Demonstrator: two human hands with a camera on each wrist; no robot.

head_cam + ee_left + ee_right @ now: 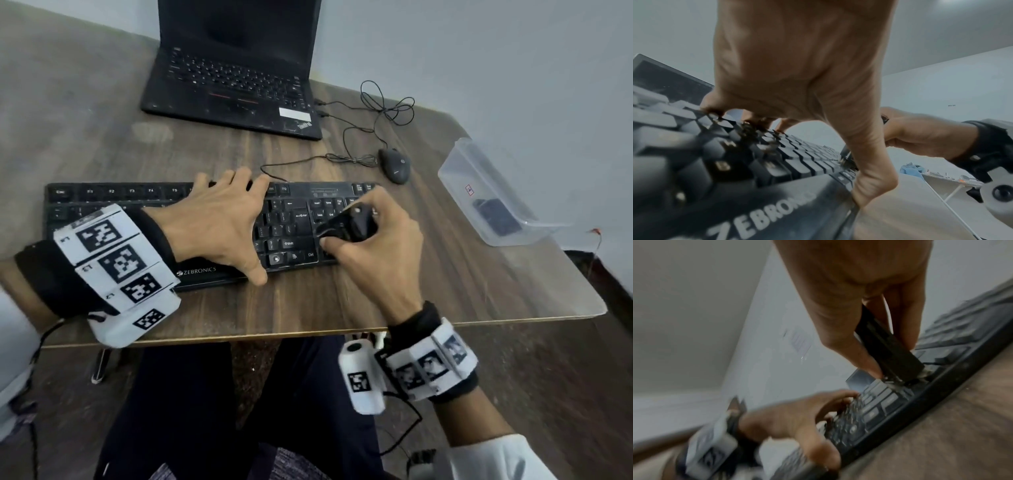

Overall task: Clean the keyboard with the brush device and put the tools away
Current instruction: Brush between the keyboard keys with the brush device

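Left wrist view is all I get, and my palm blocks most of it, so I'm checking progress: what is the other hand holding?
Observer: The right hand grips a black brush device, its tip down on the keyboard beside the Ctrl key.
Operator: Where would the tool go afterwards?
Observer: A clear plastic box lies on the table's right side, with something dark inside.
Operator: Anything else near the brush?
Observer: A black wired mouse sits just behind the keyboard's right end.
Operator: And my left hand?
Observer: The left hand spans the keyboard's middle, thumb on its front edge.
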